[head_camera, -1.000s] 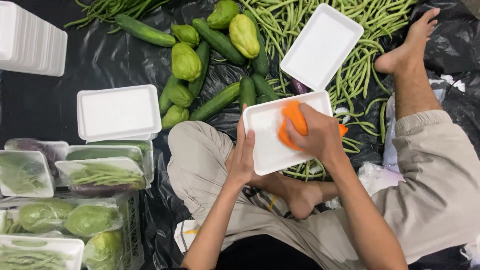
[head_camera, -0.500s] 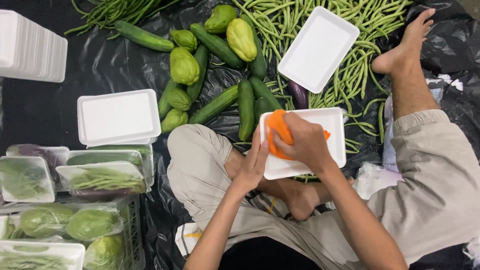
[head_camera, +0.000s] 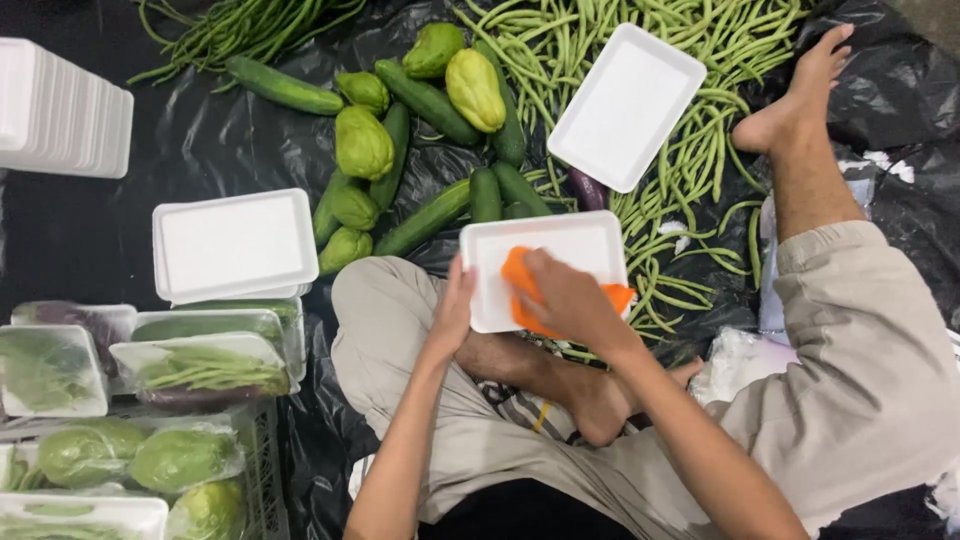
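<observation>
The right hand (head_camera: 565, 300) lay palm down near the middle of the frame, its fingers pressed together on an orange cloth (head_camera: 522, 282), which it held flat against the inside of a white foam tray (head_camera: 590, 245). The left hand (head_camera: 452, 305) sat just left of it, fingers closed round the tray's left edge, steadying it above the person's folded leg. The cloth covered the tray's lower middle, with one corner poking out past the right rim. Just above the tray lay dark green cucumbers (head_camera: 430, 215) and a small purple eggplant (head_camera: 588, 188), and higher still, towards the top centre, pale green chayotes (head_camera: 365, 140) were heaped. A second empty foam tray (head_camera: 625, 105) rested tilted on a spread of long green beans (head_camera: 700, 150) in the upper right, close to the person's bare foot (head_camera: 790, 100). All of it lay on black plastic sheeting (head_camera: 210, 140). Left of centre stood a short pile of empty trays (head_camera: 235, 245), and in the upper left corner a taller stack of trays (head_camera: 60, 110) lay on its side. Wrapped trays of vegetables (head_camera: 200, 365) filled the lower left.
</observation>
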